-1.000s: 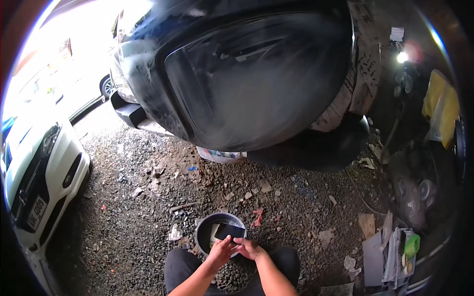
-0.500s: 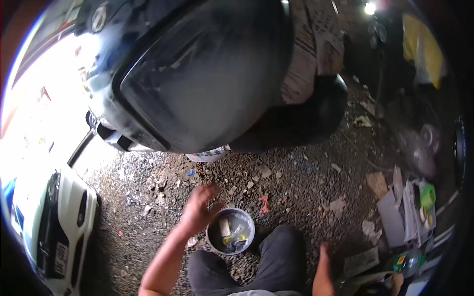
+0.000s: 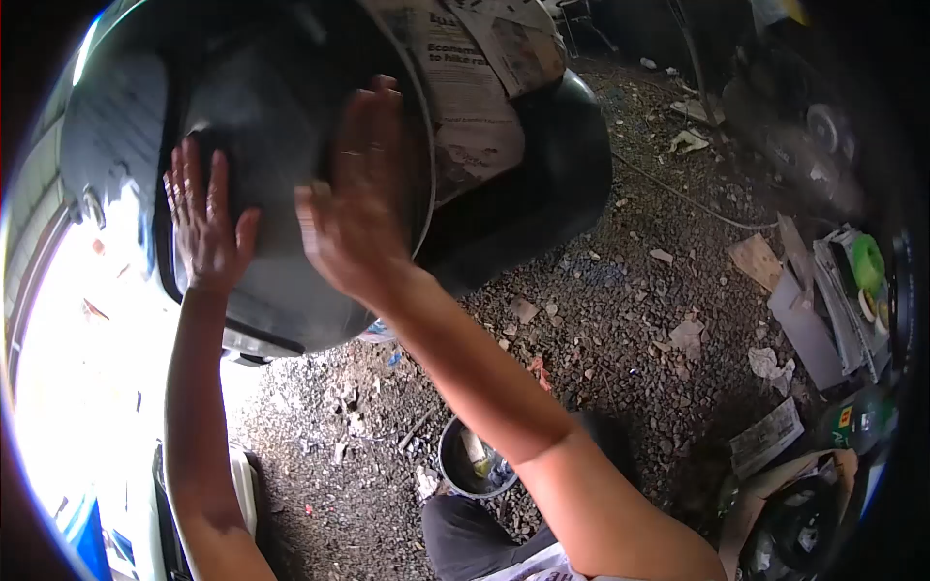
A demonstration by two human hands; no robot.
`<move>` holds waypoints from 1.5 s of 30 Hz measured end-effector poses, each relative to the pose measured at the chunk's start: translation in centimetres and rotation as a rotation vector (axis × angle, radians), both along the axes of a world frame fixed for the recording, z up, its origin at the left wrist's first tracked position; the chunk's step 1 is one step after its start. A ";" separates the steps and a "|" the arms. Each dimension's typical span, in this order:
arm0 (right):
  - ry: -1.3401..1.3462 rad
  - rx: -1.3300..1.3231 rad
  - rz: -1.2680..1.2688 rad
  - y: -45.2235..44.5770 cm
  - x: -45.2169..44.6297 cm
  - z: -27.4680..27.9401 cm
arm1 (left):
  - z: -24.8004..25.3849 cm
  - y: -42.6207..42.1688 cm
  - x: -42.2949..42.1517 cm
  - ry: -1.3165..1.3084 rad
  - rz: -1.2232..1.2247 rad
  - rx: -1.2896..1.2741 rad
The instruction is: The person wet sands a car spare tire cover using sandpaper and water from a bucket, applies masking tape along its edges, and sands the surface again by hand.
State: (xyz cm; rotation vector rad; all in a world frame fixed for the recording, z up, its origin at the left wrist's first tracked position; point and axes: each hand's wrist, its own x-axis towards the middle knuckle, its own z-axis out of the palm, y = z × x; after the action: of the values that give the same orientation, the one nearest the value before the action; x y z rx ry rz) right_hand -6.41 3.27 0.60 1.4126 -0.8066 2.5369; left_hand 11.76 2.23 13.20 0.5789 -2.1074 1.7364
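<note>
My left hand [image 3: 205,228] rests on the dark car body panel [image 3: 276,276], palm toward it, fingers stretched out and looking wet. To its right is my right hand [image 3: 358,208], fingers extended and thumb apart, smeared by motion. It is over or against the same panel; whether it touches I cannot tell. Nothing shows in either hand, though the palms are hidden. Masking newspaper [image 3: 475,126] covers the car beside the panel. Between my legs, partly behind my right arm, a round bucket [image 3: 449,474] holds water and a few small items.
Gravel ground [image 3: 630,329] strewn with scraps lies below the car. At right are a folded paper stack [image 3: 841,300], a green tape roll [image 3: 869,263], a plastic bottle [image 3: 862,426] and an open cardboard box [image 3: 751,513]. A white car part [image 3: 244,484] stands at lower left.
Both hands have risen onto the dark panel; the left was near the bucket and the right low beside my leg. My view has shifted, bringing the panel closer.
</note>
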 end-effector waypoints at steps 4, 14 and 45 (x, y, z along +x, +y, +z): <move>0.144 0.165 0.010 -0.7 0.5 -2.5 | -0.2 -0.6 0.3 -0.004 -0.012 -0.023; -0.063 0.053 0.392 -0.1 1.1 -4.4 | -0.1 -1.6 0.2 -0.041 -0.090 -0.064; -0.145 -0.075 0.884 -2.3 -1.9 -2.0 | -0.6 -1.5 -0.3 0.004 -0.119 -0.041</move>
State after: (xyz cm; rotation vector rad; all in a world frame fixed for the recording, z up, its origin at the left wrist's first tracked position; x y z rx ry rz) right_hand -8.36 0.98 -1.44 1.8700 -0.0582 3.2585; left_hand 11.48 0.75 12.64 0.4355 -2.0549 1.7065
